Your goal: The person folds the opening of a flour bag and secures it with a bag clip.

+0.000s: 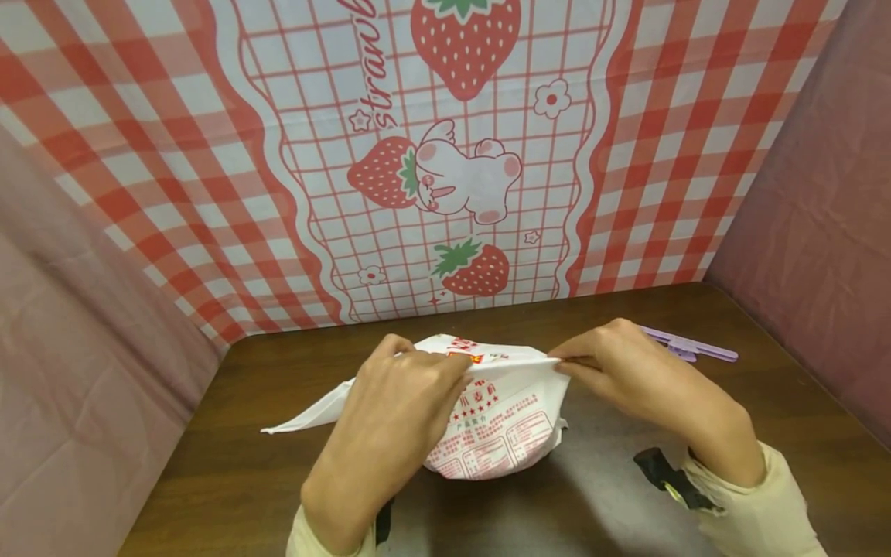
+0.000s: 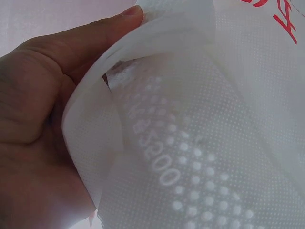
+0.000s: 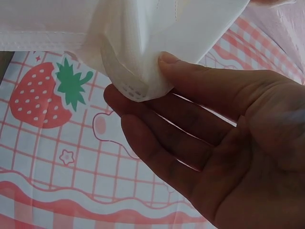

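Between my hands in the head view is a white wheat flour bag (image 1: 497,433) of dimpled fabric, with red print and rows of small text on its front. Its top edge is folded over. My left hand (image 1: 397,394) grips the left part of that edge; in the left wrist view the thumb (image 2: 102,36) lies along the folded fabric (image 2: 190,119). At the right corner, my right hand (image 1: 619,371) pinches the bag between thumb and fingers, as the bag's corner (image 3: 136,81) in the right wrist view also shows. A white flap (image 1: 313,410) sticks out leftward past my left hand.
Lavender plastic bag clips (image 1: 689,344) lie at the right back of the brown wooden table (image 1: 237,402). A strawberry-print cloth (image 1: 459,186) hangs behind the table, with pink fabric (image 1: 786,178) at both sides.
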`<state>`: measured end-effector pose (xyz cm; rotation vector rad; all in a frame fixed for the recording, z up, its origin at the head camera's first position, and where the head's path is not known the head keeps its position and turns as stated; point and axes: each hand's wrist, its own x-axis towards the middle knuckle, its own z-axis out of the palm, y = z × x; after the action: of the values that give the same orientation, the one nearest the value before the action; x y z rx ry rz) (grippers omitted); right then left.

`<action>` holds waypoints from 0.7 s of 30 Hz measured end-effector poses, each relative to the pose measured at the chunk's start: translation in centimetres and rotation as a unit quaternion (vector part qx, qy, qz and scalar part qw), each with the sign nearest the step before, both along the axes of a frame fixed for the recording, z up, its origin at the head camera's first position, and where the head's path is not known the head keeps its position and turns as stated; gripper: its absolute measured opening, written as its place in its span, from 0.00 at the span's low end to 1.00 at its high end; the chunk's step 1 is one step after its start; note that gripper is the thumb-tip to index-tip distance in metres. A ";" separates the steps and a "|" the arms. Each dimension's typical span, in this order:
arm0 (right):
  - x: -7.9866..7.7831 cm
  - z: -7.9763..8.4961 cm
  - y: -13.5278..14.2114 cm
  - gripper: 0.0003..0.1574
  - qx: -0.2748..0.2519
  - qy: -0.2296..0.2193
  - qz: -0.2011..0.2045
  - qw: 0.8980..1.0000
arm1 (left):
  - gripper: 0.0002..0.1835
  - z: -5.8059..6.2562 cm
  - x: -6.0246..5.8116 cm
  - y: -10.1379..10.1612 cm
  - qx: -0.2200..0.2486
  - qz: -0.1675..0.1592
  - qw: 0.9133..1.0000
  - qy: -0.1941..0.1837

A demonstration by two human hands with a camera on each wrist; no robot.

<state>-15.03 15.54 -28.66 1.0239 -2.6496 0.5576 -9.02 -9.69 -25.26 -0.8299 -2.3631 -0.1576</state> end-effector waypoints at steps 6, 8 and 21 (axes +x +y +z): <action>0.1 0.2 0.2 0.09 0.002 0.001 -0.006 1.000 | 0.06 0.0 0.0 -0.1 0.000 -0.004 1.000 -0.001; 0.1 0.3 0.2 0.10 0.000 0.000 -0.002 1.000 | 0.06 0.0 0.0 -0.1 0.000 -0.004 1.000 -0.001; 0.2 0.4 0.6 0.14 0.015 -0.012 0.007 1.000 | 0.11 0.1 0.0 -0.1 -0.009 0.009 1.000 -0.011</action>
<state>-14.87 16.11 -28.26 1.0528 -2.6818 0.5378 -8.99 -9.80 -25.21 -0.8194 -2.3944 -0.1390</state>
